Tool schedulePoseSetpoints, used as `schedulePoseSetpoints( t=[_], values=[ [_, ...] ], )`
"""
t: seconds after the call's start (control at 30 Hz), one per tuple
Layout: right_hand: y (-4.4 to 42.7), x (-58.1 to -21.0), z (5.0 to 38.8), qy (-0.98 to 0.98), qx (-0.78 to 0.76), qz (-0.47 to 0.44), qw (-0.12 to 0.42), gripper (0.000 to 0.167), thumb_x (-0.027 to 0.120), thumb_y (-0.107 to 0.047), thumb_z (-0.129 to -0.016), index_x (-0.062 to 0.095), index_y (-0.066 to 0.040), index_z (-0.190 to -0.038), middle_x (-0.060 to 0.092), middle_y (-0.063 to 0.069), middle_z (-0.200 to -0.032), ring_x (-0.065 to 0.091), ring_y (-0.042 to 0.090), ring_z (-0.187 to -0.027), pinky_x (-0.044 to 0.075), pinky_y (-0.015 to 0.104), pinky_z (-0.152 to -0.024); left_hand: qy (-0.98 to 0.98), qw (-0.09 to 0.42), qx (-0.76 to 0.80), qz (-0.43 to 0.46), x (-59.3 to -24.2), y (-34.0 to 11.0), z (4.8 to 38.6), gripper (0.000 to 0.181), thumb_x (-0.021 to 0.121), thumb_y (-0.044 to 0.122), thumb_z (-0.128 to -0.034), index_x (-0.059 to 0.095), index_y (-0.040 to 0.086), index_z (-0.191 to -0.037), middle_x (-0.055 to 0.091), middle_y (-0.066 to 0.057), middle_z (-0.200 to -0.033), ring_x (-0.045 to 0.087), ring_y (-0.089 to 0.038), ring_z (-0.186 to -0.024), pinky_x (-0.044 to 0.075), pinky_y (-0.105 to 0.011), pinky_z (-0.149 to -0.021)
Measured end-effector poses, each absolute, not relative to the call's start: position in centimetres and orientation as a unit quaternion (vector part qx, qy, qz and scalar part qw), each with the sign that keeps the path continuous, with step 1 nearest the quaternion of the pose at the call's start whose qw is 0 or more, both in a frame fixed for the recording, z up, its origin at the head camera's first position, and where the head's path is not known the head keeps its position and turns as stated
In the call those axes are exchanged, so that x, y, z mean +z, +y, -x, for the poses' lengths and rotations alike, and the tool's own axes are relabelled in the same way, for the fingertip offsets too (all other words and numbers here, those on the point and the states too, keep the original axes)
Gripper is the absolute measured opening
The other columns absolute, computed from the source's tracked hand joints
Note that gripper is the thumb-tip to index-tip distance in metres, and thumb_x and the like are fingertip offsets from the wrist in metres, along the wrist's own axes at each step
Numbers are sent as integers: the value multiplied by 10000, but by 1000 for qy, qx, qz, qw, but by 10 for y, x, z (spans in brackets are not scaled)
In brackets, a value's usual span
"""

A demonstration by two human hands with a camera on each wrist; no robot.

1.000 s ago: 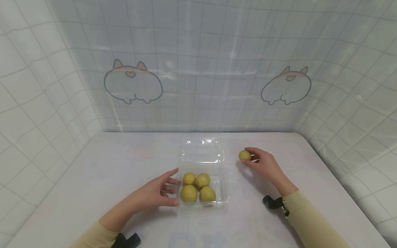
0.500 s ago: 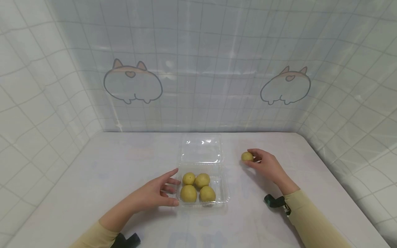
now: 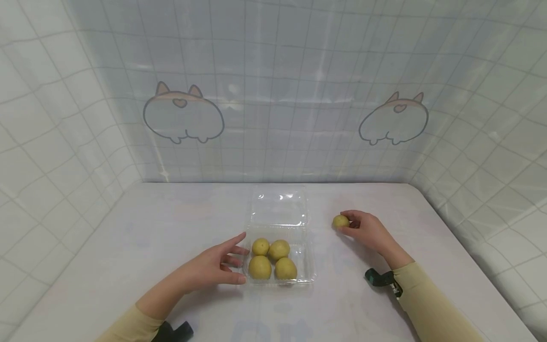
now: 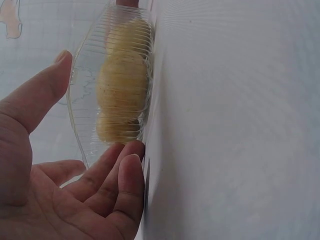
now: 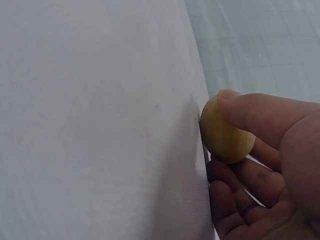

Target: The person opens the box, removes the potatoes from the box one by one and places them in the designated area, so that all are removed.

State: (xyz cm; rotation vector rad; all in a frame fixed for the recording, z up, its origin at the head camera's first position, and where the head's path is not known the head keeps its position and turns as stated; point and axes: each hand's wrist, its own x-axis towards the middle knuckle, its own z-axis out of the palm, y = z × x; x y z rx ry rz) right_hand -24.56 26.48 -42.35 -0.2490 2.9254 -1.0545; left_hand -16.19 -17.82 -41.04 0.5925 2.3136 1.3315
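Observation:
A clear plastic clamshell box [image 3: 306, 266] lies with its lid folded back on the table. Several round yellow fruits [image 3: 259, 267] sit in its left and middle part; their exact kind is unclear. My left hand [image 3: 209, 268] is at the box's left side, fingers spread and loosely bent, the fingertips at its wall. Through the ribbed wall the fruits [image 4: 122, 85] show in the left wrist view. To the right of the box, my right hand [image 3: 368, 230] holds one more yellow fruit [image 5: 225, 132] between thumb and fingers, right down at the tabletop.
The transparent lid [image 3: 278, 205] lies behind the box, towards the back of the white-covered table [image 3: 179, 213]. Pale grid-patterned sheets [image 3: 273, 95] with cartoon animals rise at the back and sides. Dark wrist mounts [image 3: 378, 278] stick out beside both sleeves.
My right hand has moved slightly right and nearer to me with the fruit, lowering it to the table. The left hand and the box have stayed put.

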Motion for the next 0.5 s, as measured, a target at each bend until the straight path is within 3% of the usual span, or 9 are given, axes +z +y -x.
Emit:
schedulePoseSetpoints(
  t=[0.3, 0.5],
  values=[
    [267, -426, 247, 934, -347, 85, 24, 509, 754, -314, -891, 608, -102, -1330, 654, 76, -1167, 623, 221, -1000, 531, 395, -821, 826, 203, 479, -217, -410, -178, 162, 991, 825, 302, -827, 204, 171, -1589, 532, -53, -1409, 576, -202, -1177, 490, -391, -960],
    [267, -426, 247, 929, -361, 73, 35, 574, 753, -333, -893, 556, -105, -1381, 631, 109, -1218, 603, 262, -1069, 508, 443, -895, 824, 206, 483, -214, -410, -178, 162, 994, 823, 296, -829, 197, 170, -1590, 527, -68, -1414, 575, -207, -1181, 487, -405, -967]
  ],
)
